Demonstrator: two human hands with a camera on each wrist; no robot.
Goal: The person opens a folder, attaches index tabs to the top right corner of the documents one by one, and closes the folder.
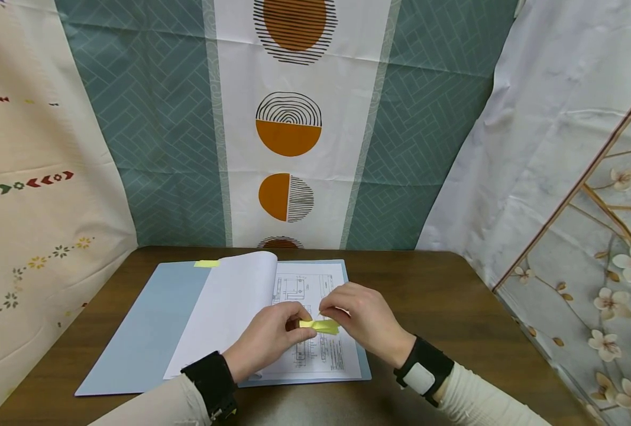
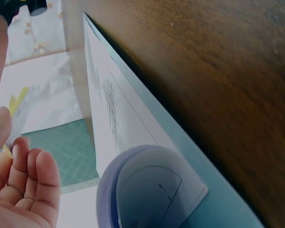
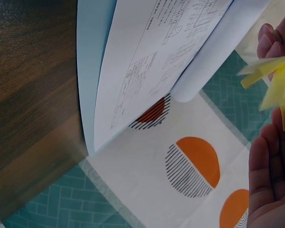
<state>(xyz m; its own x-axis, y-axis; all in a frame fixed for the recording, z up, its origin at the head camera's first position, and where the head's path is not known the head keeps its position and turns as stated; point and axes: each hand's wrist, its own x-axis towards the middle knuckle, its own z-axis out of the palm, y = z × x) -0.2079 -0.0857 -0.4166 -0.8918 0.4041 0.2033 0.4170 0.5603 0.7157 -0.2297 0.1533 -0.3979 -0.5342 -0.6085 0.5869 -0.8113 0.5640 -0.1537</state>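
Note:
In the head view my left hand (image 1: 272, 331) grips a small pad of yellow sticky notes (image 1: 323, 326) between thumb and fingers. Close beside it, my right hand (image 1: 365, 316) has its thumb and forefinger pinched together at the pad's upper side. The right wrist view shows the yellow slips (image 3: 278, 88) fanned apart, with a narrow yellow edge between the right fingertips (image 3: 278, 121). Both hands are above an open blue folder (image 1: 129, 331), over a printed sheet of technical drawings (image 1: 336, 361). Part of that sheet is hidden by the hands.
White pages (image 1: 235, 296) are turned over to the left and bulge at the folder's spine. A yellow sticky tab (image 1: 206, 264) lies at the folder's top edge. The folder lies on a dark wooden table (image 1: 411, 284), with patterned cloth (image 1: 177, 118) hanging behind and at the sides.

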